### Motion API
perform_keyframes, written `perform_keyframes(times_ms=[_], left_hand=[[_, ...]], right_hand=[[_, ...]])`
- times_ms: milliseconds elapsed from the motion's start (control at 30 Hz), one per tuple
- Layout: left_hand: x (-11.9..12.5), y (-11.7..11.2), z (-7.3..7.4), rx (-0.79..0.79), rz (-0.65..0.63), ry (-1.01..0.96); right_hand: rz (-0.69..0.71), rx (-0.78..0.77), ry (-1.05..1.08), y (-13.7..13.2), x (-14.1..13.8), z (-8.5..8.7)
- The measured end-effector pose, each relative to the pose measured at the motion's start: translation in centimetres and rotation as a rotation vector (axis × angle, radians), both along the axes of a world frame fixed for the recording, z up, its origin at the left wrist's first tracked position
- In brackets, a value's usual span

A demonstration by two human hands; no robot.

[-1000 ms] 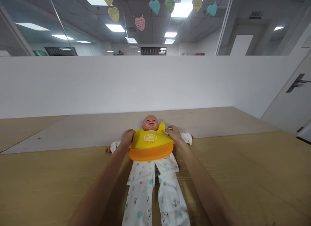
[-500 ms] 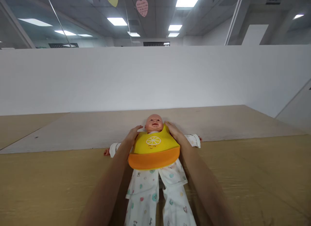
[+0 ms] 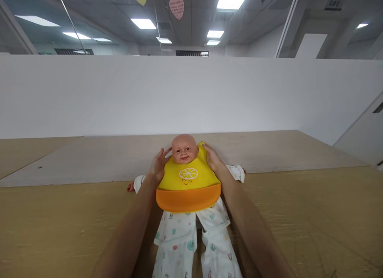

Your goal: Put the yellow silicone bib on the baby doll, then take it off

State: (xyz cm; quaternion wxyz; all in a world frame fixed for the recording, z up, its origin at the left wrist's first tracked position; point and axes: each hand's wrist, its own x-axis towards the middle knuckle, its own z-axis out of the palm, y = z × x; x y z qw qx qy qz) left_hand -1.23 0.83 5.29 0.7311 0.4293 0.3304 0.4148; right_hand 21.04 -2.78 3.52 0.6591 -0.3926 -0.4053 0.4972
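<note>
A baby doll (image 3: 184, 147) in white patterned pyjamas lies on its back on the wooden table (image 3: 299, 214), with its head lifted toward me. On its chest sits a yellow bib (image 3: 188, 182) with an orange pocket and a lemon print. My left hand (image 3: 158, 165) is at the doll's left shoulder beside the neck, fingers curled round the bib's edge. On the other side of the neck, my right hand (image 3: 213, 158) grips the bib's upper strap. The fingertips of both hands are hidden behind the doll's neck.
A white partition wall (image 3: 119, 94) rises behind the table's far edge. A paler board (image 3: 89, 158) covers the table's back part. Paper hearts (image 3: 176, 6) hang from the ceiling above.
Both hands have slid from the doll's shoulders up to its neck. The doll's head has risen off the table and now faces me.
</note>
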Motion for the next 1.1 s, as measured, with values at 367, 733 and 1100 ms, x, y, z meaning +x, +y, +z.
perform_keyframes(times_ms=[367, 733, 1100], left_hand=[[2.5, -0.4, -2.3, -0.194, -0.069, 0.145], [2.9, -1.3, -3.2, -0.045, -0.137, 0.148], [3.0, -0.5, -4.9, 0.063, -0.05, 0.199]], right_hand=[[0.119, -0.114, 0.027, -0.7, -0.1, -0.6], [0.043, -0.151, -0.186, -0.7, -1.0, -3.5], [0.047, -0.135, -0.143, -0.2, -1.2, -4.3]])
